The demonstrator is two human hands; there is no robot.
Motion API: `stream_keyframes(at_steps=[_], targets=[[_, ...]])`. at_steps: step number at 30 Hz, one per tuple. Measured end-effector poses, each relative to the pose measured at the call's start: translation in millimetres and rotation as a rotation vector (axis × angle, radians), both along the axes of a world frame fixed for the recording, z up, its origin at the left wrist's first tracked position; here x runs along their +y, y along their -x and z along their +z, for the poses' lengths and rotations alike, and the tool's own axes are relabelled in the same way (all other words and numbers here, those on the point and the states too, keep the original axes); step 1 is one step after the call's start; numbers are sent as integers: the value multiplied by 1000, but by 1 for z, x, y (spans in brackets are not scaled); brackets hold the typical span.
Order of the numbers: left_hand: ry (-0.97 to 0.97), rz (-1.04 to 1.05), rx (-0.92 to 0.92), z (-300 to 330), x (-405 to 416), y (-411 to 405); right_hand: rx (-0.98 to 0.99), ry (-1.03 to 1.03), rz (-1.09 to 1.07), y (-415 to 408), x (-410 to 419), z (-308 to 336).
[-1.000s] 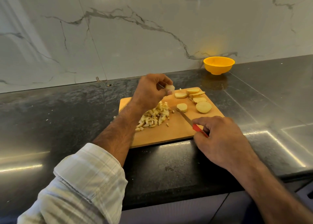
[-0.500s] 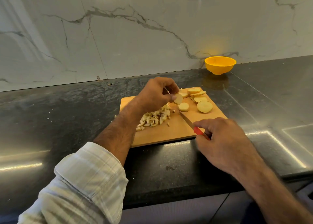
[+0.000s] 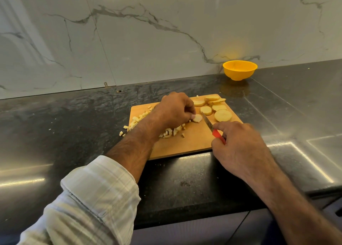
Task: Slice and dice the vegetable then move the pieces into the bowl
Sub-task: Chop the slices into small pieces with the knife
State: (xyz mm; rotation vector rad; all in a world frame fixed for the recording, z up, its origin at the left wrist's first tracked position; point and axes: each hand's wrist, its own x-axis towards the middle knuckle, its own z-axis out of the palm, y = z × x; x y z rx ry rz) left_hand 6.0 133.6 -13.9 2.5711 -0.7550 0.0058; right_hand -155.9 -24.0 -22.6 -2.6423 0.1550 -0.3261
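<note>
A wooden cutting board [image 3: 194, 142] lies on the dark counter. My left hand [image 3: 174, 111] pinches a pale round slice [image 3: 197, 118] and holds it down on the board's middle. My right hand [image 3: 240, 148] grips a red-handled knife [image 3: 212, 128], its blade pointing up-left with the tip just right of that slice. Several more round slices [image 3: 223, 115] lie at the board's far right corner. A heap of diced pieces [image 3: 170, 132] sits under and left of my left wrist, partly hidden. The yellow bowl [image 3: 239, 70] stands by the wall, behind the board to the right.
A few diced bits [image 3: 123, 130] have spilled onto the black counter [image 3: 74, 124] left of the board. The marble wall runs along the back. The counter's front edge lies just below my forearms.
My left hand carried a slice from the far pile down to the board's middle and set it flat. The knife in my right hand moved closer to it.
</note>
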Motion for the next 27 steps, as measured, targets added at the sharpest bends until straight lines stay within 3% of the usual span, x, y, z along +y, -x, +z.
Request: stream_keyframes(at_steps=[12,27], targets=[[-174,0,-52,7,-5,4,52,152,15,-3,28,3],[-77,-51,29,9,-7,7,197,155,50,-28,22,14]])
